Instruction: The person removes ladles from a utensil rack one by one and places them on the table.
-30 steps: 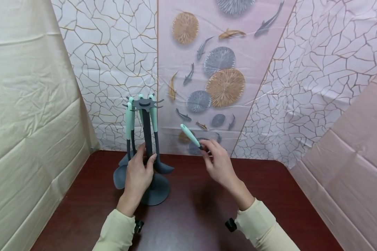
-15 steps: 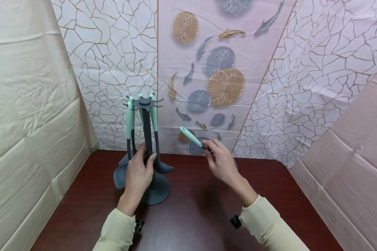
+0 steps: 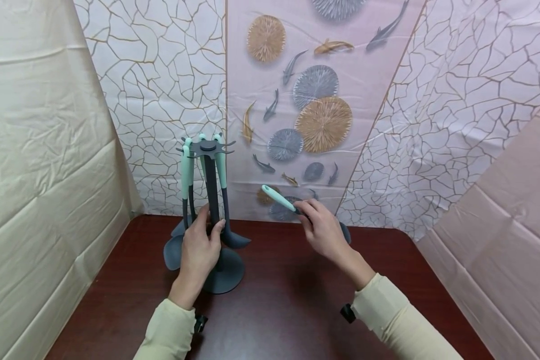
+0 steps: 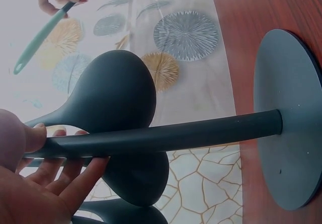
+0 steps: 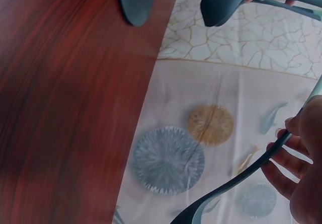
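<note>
Toward the worktop's (image 3: 270, 315) left side, my left hand (image 3: 200, 250) is gripping the post (image 3: 212, 187) of the utensil stand; to its right, up off the surface, my right hand (image 3: 325, 232) is pinching the loose utensil (image 3: 279, 198) by its dark shaft (image 5: 251, 168). Likely risks I'm weighing: fingertip-light hold letting it twist, head-heavy; tugging the post knocking hung utensils (image 3: 186, 175) off their hooks (image 3: 228, 145).

No readable text, labels, brands, numbers or signs across 3 views. Nothing legible on the utensil stand (image 3: 212, 187), its base (image 3: 229, 276), the held utensil (image 3: 277, 198), table (image 3: 270, 315) or patterned backdrop (image 3: 162, 75). Black wrist device (image 3: 348, 313): too small to tell.
</note>
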Demonstrator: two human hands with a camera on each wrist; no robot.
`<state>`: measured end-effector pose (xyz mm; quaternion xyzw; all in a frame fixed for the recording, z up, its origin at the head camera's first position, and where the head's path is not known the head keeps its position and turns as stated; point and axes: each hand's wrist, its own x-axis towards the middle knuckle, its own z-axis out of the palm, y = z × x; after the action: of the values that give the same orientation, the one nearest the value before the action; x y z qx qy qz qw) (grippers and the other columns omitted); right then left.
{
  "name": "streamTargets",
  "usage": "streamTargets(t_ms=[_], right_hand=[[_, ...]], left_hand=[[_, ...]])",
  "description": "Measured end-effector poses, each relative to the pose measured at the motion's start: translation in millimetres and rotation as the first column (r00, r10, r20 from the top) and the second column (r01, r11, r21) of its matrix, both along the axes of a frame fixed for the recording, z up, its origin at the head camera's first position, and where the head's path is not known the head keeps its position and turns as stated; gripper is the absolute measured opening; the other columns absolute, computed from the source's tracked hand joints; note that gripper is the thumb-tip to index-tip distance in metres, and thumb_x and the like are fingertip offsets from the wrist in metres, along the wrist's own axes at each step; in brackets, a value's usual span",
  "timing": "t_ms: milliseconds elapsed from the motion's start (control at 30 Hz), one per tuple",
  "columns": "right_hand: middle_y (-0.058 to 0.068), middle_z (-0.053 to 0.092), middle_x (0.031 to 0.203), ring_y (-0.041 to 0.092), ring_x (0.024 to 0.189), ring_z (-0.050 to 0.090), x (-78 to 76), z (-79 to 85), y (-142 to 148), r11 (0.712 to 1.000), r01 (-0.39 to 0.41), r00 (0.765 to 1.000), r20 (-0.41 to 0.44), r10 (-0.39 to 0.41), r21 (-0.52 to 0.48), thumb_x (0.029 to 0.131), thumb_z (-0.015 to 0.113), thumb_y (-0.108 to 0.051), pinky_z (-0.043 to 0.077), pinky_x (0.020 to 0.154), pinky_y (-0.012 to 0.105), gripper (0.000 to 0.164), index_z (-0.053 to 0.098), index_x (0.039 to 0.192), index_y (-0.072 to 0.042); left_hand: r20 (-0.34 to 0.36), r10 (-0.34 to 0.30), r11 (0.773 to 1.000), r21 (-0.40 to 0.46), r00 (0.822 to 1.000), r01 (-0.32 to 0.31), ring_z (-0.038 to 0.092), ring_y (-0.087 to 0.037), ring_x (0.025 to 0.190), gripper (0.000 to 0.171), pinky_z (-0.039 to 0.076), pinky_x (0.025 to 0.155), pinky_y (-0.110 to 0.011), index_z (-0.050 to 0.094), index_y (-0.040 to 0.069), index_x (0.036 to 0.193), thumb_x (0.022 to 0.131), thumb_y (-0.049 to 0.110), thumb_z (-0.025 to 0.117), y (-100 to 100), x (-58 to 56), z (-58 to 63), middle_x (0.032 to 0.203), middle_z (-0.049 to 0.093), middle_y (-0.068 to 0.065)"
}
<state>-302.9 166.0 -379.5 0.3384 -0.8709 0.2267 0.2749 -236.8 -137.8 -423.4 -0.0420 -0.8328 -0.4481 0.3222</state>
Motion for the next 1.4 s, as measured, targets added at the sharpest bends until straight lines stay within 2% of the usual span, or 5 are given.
streamTargets(t_ms=[267, 600, 867, 1167, 1400], right_hand=[[0.008, 0.068, 0.121, 0.026, 0.097, 0.066, -10.1, -6.0, 13.6, 0.998, 0.037, 0.999, -0.012, -0.037, 0.053, 0.102, 0.069, -0.003, 0.055, 0.07, 0.044, 0.029, 0.071, 0.13, -0.011], [0.007, 0.064, 0.111, 0.025, 0.09, 0.059, -22.3, -8.0, 30.2, 0.986, 0.066, 0.998, 0.003, -0.067, 0.155, 0.101, 0.07, -0.003, 0.051, 0.067, 0.041, 0.034, 0.07, 0.134, -0.013], [0.007, 0.061, 0.104, 0.024, 0.084, 0.053, -30.5, -12.7, 39.3, 0.977, 0.081, 0.997, 0.002, -0.083, 0.195, 0.1, 0.071, -0.003, 0.047, 0.065, 0.04, 0.036, 0.07, 0.135, -0.013], [0.008, 0.061, 0.103, 0.025, 0.084, 0.055, -41.5, -26.8, 52.6, 0.967, 0.075, 0.996, -0.065, -0.061, 0.245, 0.099, 0.071, -0.002, 0.049, 0.06, 0.041, 0.035, 0.072, 0.133, -0.012], [0.007, 0.06, 0.102, 0.025, 0.083, 0.055, -50.0, -36.4, 64.4, 0.962, 0.1, 0.993, -0.09, -0.079, 0.253, 0.099, 0.07, -0.001, 0.05, 0.06, 0.04, 0.035, 0.072, 0.132, -0.013]], left_hand=[[0.004, -0.004, 1.0, -0.004, 1.0, 0.004, 0.073, -0.03, 0.091, 0.043, 0.058, 0.074, -0.053, 0.053, 0.013, 0.146, 0.107, 0.025, 0.066, 0.5, 0.2, -0.5, 0.105, 0.07, -0.009], [-0.013, -0.008, 1.0, 0.0, 1.0, 0.008, 0.073, -0.029, 0.09, 0.044, 0.058, 0.074, -0.053, 0.053, 0.013, 0.147, 0.107, 0.024, 0.067, -1.4, 0.6, -0.1, 0.104, 0.07, -0.01], [-0.003, 0.001, 1.0, -0.002, 1.0, -0.001, 0.073, -0.029, 0.092, 0.043, 0.058, 0.075, -0.053, 0.053, 0.014, 0.146, 0.107, 0.025, 0.067, -4.0, 1.8, 0.1, 0.105, 0.07, -0.009], [0.018, -0.012, 1.0, 0.018, 1.0, 0.012, 0.073, -0.027, 0.09, 0.044, 0.058, 0.074, -0.052, 0.054, 0.015, 0.147, 0.106, 0.025, 0.068, -3.3, 2.9, -0.7, 0.101, 0.069, -0.008], [0.01, -0.018, 1.0, 0.011, 1.0, 0.018, 0.073, -0.026, 0.091, 0.043, 0.058, 0.075, -0.051, 0.054, 0.016, 0.147, 0.107, 0.024, 0.067, -1.8, 2.7, 1.3, 0.104, 0.07, -0.007]])
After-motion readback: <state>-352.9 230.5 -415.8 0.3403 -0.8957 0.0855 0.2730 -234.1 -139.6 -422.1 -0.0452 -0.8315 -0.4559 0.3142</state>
